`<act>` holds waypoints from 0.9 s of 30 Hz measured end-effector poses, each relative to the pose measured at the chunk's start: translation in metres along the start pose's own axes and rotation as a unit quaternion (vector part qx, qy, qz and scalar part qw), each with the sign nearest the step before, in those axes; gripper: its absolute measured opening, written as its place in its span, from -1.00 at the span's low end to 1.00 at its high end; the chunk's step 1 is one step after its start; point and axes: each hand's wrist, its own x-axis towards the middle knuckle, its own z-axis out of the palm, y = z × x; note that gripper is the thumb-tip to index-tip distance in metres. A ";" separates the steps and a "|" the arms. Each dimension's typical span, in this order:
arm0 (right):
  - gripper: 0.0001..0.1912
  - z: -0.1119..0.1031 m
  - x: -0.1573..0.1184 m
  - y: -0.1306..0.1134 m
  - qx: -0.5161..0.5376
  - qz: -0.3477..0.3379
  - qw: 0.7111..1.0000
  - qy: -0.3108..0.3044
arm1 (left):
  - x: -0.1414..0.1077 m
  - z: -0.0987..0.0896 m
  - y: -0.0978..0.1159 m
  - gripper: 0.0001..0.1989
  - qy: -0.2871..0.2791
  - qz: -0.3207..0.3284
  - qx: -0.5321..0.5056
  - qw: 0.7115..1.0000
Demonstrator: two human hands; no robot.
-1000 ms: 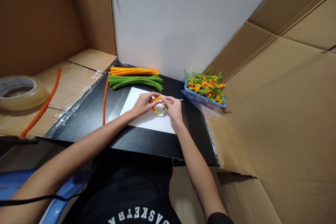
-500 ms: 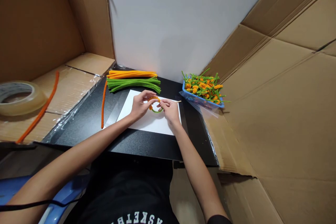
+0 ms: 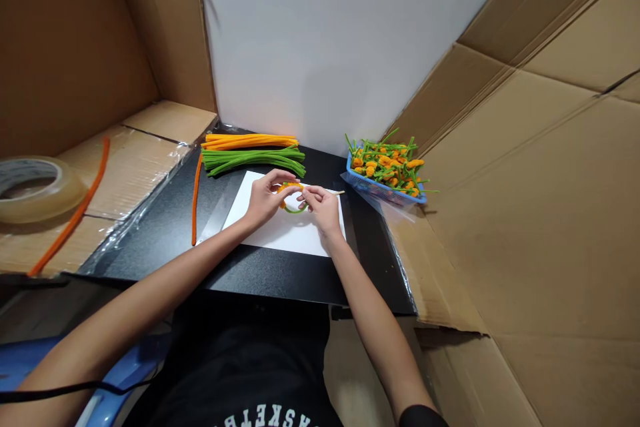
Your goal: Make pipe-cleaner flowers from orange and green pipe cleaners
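Over a white sheet [image 3: 280,243], my left hand [image 3: 265,199] has its thumb and fingers curved round an orange pipe cleaner [image 3: 281,203]. Joined to it in a ring is a green pipe cleaner [image 3: 296,211], bowed below my fingers. My right hand [image 3: 324,210] pinches the orange part at the ring's right side, thumb and index together. A thin pale stick [image 3: 340,193] juts out to the right behind that hand. My fingers hide part of the ring and most of the stick.
Bundles of orange pipe cleaners [image 3: 250,141] and green pipe cleaners [image 3: 253,161] lie at the back left. A blue basket [image 3: 385,192] of orange-and-green pieces stands back right. Far left are a tape roll [image 3: 65,193] and orange-red strips [image 3: 195,203]. Cardboard walls [image 3: 525,213] flank the black table [image 3: 280,277].
Both hands stay over the sheet with small finger movements. The ring has shifted slightly left, and a bit of green now shows at its top by my left fingers.
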 end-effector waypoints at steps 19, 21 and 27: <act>-0.70 -0.014 0.012 0.007 -0.053 0.005 0.997 0.047 | 0.011 -0.010 -0.018 -0.53 -0.013 -0.080 0.098 0.992; -0.69 -0.015 0.014 0.009 -0.057 -0.009 0.997 0.052 | 0.012 -0.010 -0.020 -0.49 -0.023 -0.092 0.075 0.993; -0.70 -0.014 0.013 0.010 -0.052 -0.035 0.997 0.051 | 0.012 -0.011 -0.028 -0.47 -0.017 -0.103 0.057 0.993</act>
